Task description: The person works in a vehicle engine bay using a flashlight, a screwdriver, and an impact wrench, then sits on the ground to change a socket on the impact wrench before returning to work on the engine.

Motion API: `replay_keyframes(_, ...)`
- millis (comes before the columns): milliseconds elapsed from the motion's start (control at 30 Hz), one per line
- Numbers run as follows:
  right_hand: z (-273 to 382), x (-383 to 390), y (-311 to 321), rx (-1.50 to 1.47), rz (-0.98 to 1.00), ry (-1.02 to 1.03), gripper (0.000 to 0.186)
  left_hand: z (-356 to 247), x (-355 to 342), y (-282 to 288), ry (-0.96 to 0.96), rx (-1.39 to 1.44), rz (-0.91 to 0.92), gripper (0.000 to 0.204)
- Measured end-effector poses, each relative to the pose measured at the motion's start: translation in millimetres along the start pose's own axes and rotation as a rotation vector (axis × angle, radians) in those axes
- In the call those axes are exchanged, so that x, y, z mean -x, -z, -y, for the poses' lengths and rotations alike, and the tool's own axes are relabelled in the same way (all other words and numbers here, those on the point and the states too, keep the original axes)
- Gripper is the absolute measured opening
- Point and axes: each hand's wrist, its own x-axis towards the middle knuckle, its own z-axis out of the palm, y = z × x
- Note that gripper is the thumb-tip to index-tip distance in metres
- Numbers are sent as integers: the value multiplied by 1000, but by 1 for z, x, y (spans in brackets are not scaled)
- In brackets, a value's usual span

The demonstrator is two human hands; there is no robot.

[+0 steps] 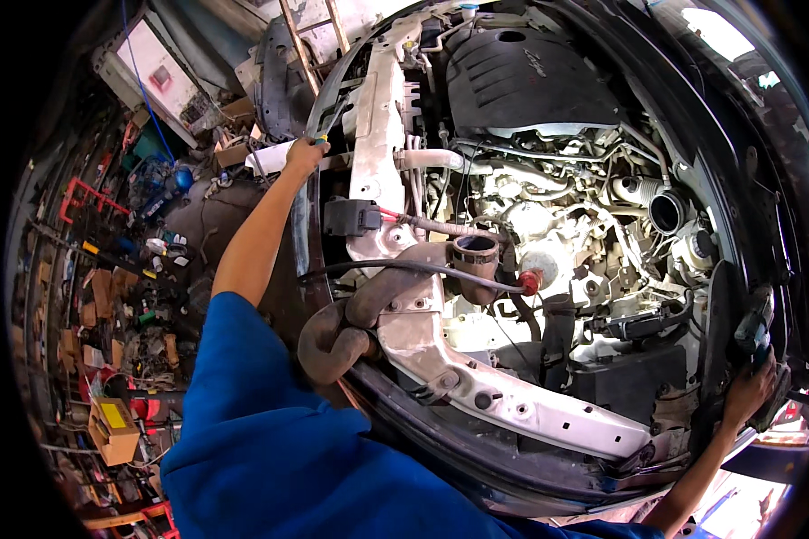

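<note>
The left hand (306, 160) is in the upper left of the frame, its fingers wrapped around the handle of a slim hand tool (321, 139) with a yellow-and-green end, just beside the pale front bar (377, 135) of the car. The tool looks light and stiff — probably hard plastic on a metal shaft — so the handle is the natural place to hold it, though oily fingers could slip on it.

At the far right of the frame, the right hand (748, 393) appears clamped on the lower part of a dark power tool (753, 332) with a teal tint; shadow and the lens edge hide its exact kind. It looks rigid and the heavier of the two, likely top-heavy, so a full grip low on the body with a firm wrist seems best.

Between the hands, a thick hose (328, 346) curls over the front bar at the centre — likely rubbery and bendable, best taken around its fat middle. The black engine cover (530, 81), at the top, looks like stiff, light plastic.
</note>
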Motion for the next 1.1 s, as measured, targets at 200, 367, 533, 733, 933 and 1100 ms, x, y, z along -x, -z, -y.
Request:
replay_keyframes(200,-7,4,10,-151,-55,15,47,-83,28,-4,-152,342,105,50)
replay_keyframes(367,5,-21,26,-129,-96,31,53,-221,157,37,-281,536,619,34)
replay_keyframes(533,-31,-41,37,-228,406,50,51,-310,321,49,-413,322,1059,50)
replay_keyframes(733,-77,-58,25,-203,461,156,53,-362,487,13,-1031,122,1345,41)
replay_keyframes(933,-38,-64,57,-170,508,106,54,-387,539,-27,-1016,239,1385,40)
replay_keyframes(1100,-54,-69,44,-200,483,123,57,-424,583,-67,-1319,388,1162,46)
